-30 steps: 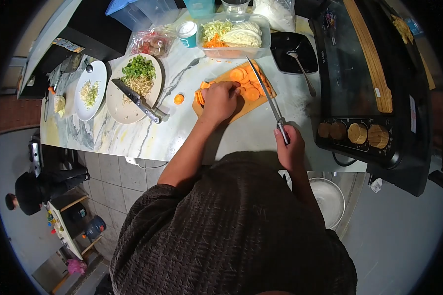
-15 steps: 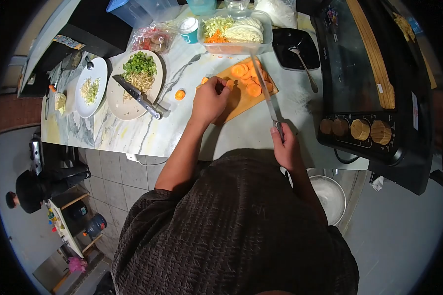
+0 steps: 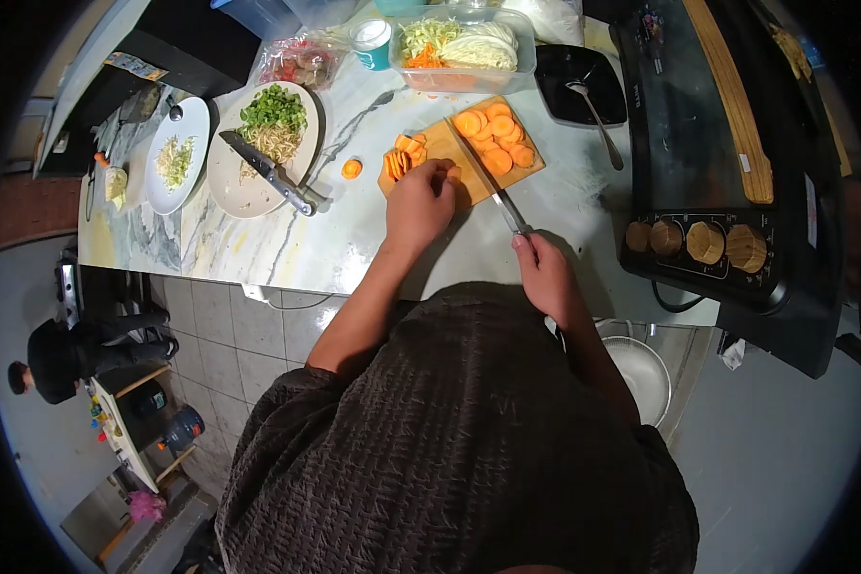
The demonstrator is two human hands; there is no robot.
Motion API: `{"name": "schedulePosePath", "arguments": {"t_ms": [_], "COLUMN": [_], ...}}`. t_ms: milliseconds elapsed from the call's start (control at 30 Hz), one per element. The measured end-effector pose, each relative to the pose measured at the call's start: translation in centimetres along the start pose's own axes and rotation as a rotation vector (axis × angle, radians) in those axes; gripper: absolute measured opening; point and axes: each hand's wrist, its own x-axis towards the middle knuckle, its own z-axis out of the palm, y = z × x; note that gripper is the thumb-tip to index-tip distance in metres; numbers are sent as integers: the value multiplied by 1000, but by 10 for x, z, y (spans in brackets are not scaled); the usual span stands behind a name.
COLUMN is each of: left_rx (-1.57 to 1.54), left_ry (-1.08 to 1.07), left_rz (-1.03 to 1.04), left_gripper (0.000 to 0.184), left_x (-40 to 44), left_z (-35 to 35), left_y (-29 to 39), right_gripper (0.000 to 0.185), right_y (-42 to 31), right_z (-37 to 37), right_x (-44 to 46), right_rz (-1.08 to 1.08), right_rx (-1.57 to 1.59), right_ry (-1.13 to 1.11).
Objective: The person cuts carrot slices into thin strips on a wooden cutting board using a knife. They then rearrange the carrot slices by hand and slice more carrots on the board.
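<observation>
My right hand (image 3: pixel 545 273) is closed around the handle of a long knife (image 3: pixel 497 188). Its blade lies slantwise over the wooden cutting board (image 3: pixel 439 142), close to the fingertips of my left hand (image 3: pixel 421 206). That left hand is bent on the board's near side, fingers pinched on a carrot piece (image 3: pixel 453 174) that is mostly hidden. Round carrot slices (image 3: pixel 496 161) are spread on the board right of the blade. Cut carrot pieces (image 3: pixel 396 165) lean together at the board's left end, just beyond my left hand.
A plate of chopped greens and sprouts (image 3: pixel 230 191) carries a second knife (image 3: pixel 270 172). Farther left is a white plate (image 3: pixel 160 191). A tub of cut vegetables (image 3: pixel 464 81) and a black dish with a spoon (image 3: pixel 564 91) stand behind; an oven (image 3: pixel 698 230) is right. A person (image 3: pixel 57 354) stands left.
The blade has swung left, from over the round slices to beside my left fingers. My left hand sits slightly lower and nearer, leaving the cut pieces at the board's left end in view.
</observation>
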Motion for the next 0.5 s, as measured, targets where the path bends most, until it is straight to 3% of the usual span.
{"name": "schedulePosePath", "arguments": {"t_ms": [233, 300, 500], "left_rx": [324, 365, 402], "left_ry": [-22, -19, -53], "left_rz": [-86, -113, -211], "left_gripper": [32, 34, 38], "left_x": [2, 4, 6], "left_z": [-3, -5, -5], "left_y": [9, 13, 11], "right_gripper": [40, 42, 42], "right_y": [1, -5, -3], "right_z": [-3, -6, -1], "right_x": [3, 4, 8], "right_rz": [68, 156, 135], "right_rx": [92, 108, 157], "right_ry": [-68, -152, -147]}}
